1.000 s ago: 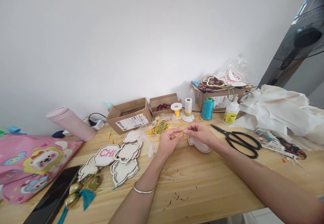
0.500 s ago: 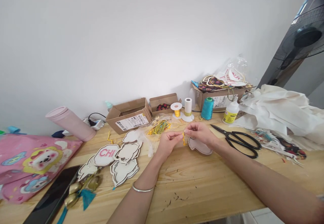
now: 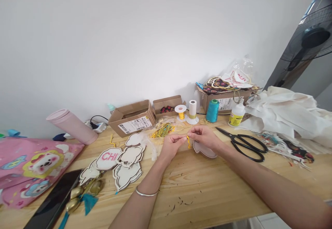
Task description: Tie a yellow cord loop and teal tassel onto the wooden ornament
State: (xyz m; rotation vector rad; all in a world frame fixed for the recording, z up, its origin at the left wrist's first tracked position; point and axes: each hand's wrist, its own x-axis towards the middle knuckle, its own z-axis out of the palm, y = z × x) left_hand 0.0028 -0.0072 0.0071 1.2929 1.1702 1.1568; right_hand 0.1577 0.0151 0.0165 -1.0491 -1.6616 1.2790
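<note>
A short yellow cord point(image 3: 188, 143) hangs between my two hands, just above the tabletop. My left hand point(image 3: 171, 146) pinches it between thumb and fingertips. From the other side, my right hand point(image 3: 204, 136) grips the cord at its upper part, fingers closed. How the cord is looped between the fingertips is too small to make out. Under my right hand lies a pale cut-out plaque point(image 3: 204, 149) with a scalloped edge, partly covered by the hand. Behind my hands is a tangle of yellow and green cords point(image 3: 163, 130) on clear plastic.
Black scissors point(image 3: 245, 144) lie to the right, near a glue bottle point(image 3: 236, 114) and white cloth point(image 3: 287, 115). Thread spools, including a teal one point(image 3: 212, 111), stand behind. Left are several plaques point(image 3: 127, 173), brass bells point(image 3: 75, 198), a phone point(image 3: 54, 201) and a cardboard box point(image 3: 133, 120).
My right fingertips have shifted very slightly left, and the hanging yellow cord has changed its bend a little. Everything else stays in place.
</note>
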